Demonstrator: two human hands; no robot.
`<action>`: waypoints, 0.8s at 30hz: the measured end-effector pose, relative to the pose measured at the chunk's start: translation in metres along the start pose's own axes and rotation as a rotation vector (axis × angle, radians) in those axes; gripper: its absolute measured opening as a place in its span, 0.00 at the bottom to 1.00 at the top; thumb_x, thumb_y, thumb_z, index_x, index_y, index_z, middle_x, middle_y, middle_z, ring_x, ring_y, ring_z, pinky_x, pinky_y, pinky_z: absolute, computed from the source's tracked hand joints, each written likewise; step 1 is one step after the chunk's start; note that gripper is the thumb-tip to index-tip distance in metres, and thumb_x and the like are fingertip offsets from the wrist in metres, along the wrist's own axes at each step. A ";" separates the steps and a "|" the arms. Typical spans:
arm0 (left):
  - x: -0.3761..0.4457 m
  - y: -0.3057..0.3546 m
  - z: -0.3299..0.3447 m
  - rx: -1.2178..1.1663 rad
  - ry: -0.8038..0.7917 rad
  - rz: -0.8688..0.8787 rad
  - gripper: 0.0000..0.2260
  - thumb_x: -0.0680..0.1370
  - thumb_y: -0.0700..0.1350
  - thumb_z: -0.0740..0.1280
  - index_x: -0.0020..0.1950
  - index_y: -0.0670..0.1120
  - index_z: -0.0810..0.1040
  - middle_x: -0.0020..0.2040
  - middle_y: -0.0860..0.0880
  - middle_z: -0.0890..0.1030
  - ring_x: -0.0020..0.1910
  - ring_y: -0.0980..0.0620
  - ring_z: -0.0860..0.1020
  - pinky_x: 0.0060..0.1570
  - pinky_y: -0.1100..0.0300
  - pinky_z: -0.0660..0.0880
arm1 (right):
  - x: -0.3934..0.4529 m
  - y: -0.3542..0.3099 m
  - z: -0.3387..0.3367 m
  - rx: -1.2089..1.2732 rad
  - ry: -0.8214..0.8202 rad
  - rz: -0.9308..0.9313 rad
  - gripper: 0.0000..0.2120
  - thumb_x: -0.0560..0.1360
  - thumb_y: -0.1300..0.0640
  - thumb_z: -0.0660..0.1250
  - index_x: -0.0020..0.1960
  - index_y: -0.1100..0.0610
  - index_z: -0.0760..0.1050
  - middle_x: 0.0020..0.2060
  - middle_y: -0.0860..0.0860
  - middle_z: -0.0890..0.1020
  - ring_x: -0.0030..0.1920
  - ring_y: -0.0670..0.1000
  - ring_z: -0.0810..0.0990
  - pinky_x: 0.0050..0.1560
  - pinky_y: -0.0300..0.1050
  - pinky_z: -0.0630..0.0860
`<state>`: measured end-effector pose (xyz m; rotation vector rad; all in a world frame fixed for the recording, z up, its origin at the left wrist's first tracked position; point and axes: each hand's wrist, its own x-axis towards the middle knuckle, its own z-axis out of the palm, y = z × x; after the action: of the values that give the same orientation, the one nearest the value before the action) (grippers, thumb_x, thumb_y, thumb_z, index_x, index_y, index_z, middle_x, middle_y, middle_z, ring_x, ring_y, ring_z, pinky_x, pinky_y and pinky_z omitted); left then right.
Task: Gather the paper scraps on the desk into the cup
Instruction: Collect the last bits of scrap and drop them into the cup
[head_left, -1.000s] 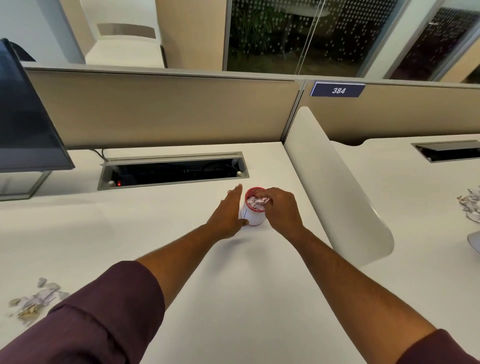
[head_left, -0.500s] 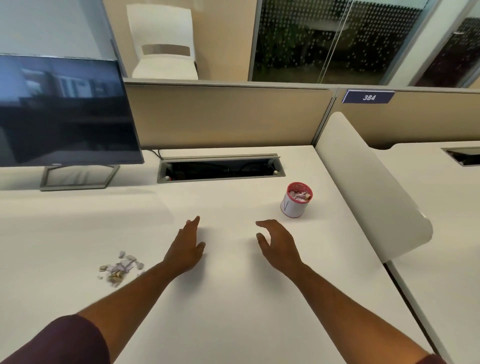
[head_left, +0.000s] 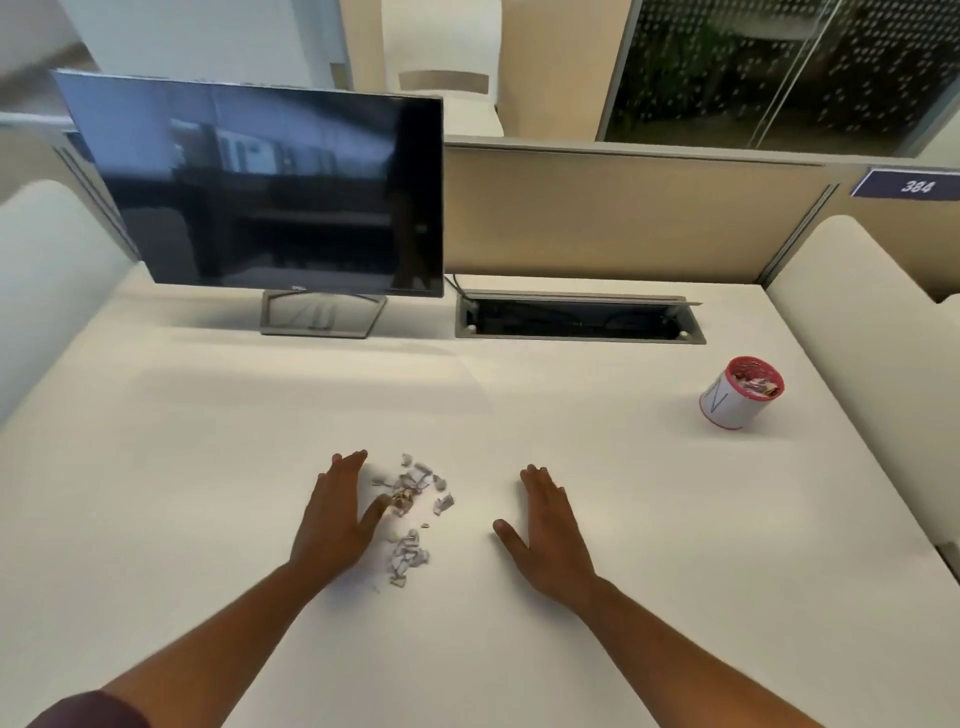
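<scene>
**White desk, second heap waiting**

On the white desk the paper scraps lie in a loose heap. Your left hand touches the heap's left edge, fingers straight, thumb among the bits. Your right hand lies flat, fingers spread, apart to the heap's right. The cup stands far right of the heap, already holding scraps. Sweep both palms inward and scoop, I judge.

left hand flat, right hand flat

One head-worn camera looks forward and down, close over the desk.
</scene>
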<state>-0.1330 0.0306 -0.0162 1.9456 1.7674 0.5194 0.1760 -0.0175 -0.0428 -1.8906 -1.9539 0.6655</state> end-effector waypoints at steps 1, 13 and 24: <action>-0.004 -0.009 -0.004 0.009 -0.004 -0.009 0.31 0.80 0.53 0.66 0.79 0.44 0.60 0.78 0.47 0.66 0.80 0.46 0.56 0.78 0.48 0.54 | 0.003 -0.009 0.009 -0.019 -0.004 -0.013 0.40 0.82 0.37 0.58 0.84 0.56 0.47 0.84 0.50 0.49 0.83 0.47 0.41 0.80 0.42 0.34; -0.035 -0.066 -0.022 0.088 -0.217 0.215 0.42 0.77 0.71 0.54 0.82 0.50 0.44 0.82 0.58 0.43 0.80 0.59 0.38 0.79 0.58 0.41 | 0.050 -0.102 0.077 -0.019 -0.053 -0.132 0.43 0.80 0.30 0.50 0.84 0.57 0.46 0.84 0.50 0.47 0.83 0.47 0.39 0.83 0.51 0.39; -0.078 -0.072 -0.004 0.245 -0.146 0.283 0.44 0.78 0.71 0.55 0.82 0.47 0.41 0.83 0.54 0.45 0.81 0.54 0.45 0.77 0.55 0.46 | 0.084 -0.126 0.069 -0.036 -0.285 -0.466 0.38 0.76 0.29 0.63 0.80 0.46 0.62 0.83 0.43 0.55 0.83 0.42 0.46 0.83 0.55 0.48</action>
<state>-0.2020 -0.0412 -0.0518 2.3572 1.5340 0.2511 0.0278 0.0591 -0.0376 -1.3308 -2.4797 0.7870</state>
